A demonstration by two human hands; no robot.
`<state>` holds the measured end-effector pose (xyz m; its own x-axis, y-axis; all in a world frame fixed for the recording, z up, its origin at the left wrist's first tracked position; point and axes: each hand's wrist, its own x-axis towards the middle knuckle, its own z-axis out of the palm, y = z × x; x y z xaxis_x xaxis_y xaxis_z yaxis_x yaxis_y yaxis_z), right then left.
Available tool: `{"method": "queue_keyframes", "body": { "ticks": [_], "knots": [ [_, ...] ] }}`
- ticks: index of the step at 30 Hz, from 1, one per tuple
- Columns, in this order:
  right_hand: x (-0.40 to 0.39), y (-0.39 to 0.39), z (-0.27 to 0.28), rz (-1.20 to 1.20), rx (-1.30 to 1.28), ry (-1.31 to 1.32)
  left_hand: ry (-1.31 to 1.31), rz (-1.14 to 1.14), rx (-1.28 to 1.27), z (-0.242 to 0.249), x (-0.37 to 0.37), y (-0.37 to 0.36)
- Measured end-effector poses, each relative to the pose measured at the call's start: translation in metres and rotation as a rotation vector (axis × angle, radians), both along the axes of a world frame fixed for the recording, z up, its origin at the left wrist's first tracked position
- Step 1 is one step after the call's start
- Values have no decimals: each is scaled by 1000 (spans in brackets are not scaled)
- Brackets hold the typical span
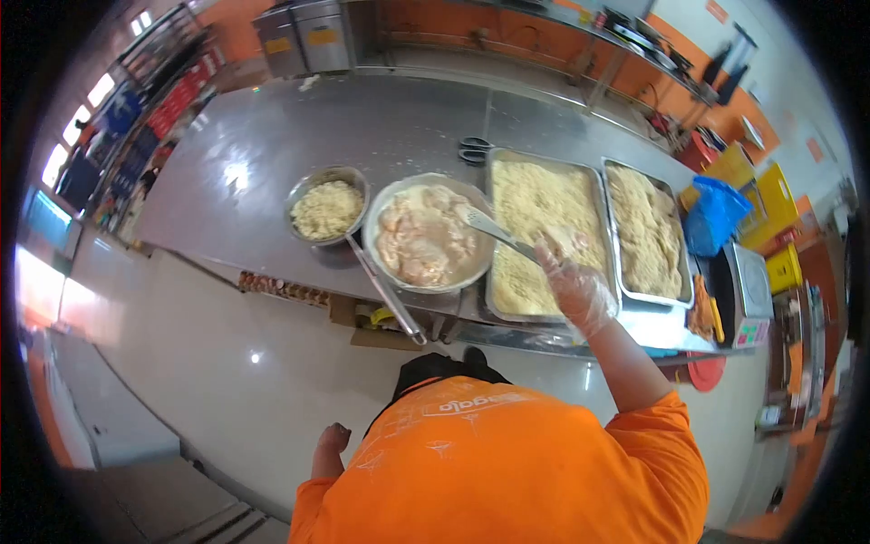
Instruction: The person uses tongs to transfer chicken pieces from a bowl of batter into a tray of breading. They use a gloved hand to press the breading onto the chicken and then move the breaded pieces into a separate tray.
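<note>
My right hand (575, 286), in a clear plastic glove, grips metal tongs (489, 227) whose tips reach into a large steel bowl (373, 218) of pale, wet battered chicken pieces (424, 238). The hand hovers over the front of a steel tray of crumb breading (544, 208) just right of the bowl. My left hand (333, 442) hangs by my side below the counter, bare, holding nothing, away from everything. My orange shirt fills the bottom of the view.
A small steel bowl of crumbs (326, 208) sits left of the big bowl. A second breading tray (645, 231), blue bag (711, 213) and scale (752, 295) stand right. Scissors (474, 150) lie behind. A long metal handle (390, 295) juts over the counter's front edge.
</note>
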<state>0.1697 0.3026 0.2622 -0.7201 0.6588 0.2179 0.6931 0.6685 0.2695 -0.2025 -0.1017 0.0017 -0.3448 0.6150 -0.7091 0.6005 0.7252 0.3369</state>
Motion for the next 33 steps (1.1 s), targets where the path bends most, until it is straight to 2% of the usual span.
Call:
{"method": "queue_keyframes", "body": {
  "ticks": [2, 4, 7, 10, 13, 16, 17, 18, 20, 21, 22, 24, 25, 26, 28, 32, 33],
  "knots": [
    [9, -7, -7, 14, 51, 20, -36, -46, 107, 16, -3, 32],
    [8, -9, -3, 65, 12, 37, -5, -147, -27, 2, -10, 73],
    [-1, -7, 3, 84, -38, 91, 57, -221, 10, -24, -13, 107],
    [-7, 1, -18, 46, -29, 81, 66, -243, 173, -24, -9, 132],
    [-3, 4, -27, 103, 44, 139, 28, -174, 176, -3, 1, 145],
    [5, -12, -12, 27, 26, 73, 0, -232, 185, -4, 0, 133],
    [11, -19, -6, 16, 39, 110, 29, -219, 87, 0, 3, 128],
    [15, -25, 4, -135, -84, 87, 62, -206, -11, 10, 7, 125],
    [24, -35, 22, -431, -329, 47, 90, -197, -53, -35, -8, 96],
    [39, -43, 25, -355, -214, 222, 96, -481, -118, -33, -12, 95],
    [51, -46, 22, -478, -440, 516, 101, -764, -183, -32, -16, 91],
    [70, -48, 7, -698, -887, 1119, 98, -757, -262, -35, -19, 83],
    [75, -45, 1, -732, -1053, 1360, 88, -465, -271, -38, -18, 77],
    [81, -44, -1, -785, -1096, 1369, 78, -173, -278, -42, -19, 73],
    [82, -42, 8, -887, -1184, 1387, 106, -197, -245, -40, -21, 76],
    [95, -21, -8, -875, -1379, 1423, 54, -230, 0, -36, -23, 91],
    [97, -21, -2, -855, -1407, 1519, 51, -240, 27, -33, -22, 99]
  ]
}}
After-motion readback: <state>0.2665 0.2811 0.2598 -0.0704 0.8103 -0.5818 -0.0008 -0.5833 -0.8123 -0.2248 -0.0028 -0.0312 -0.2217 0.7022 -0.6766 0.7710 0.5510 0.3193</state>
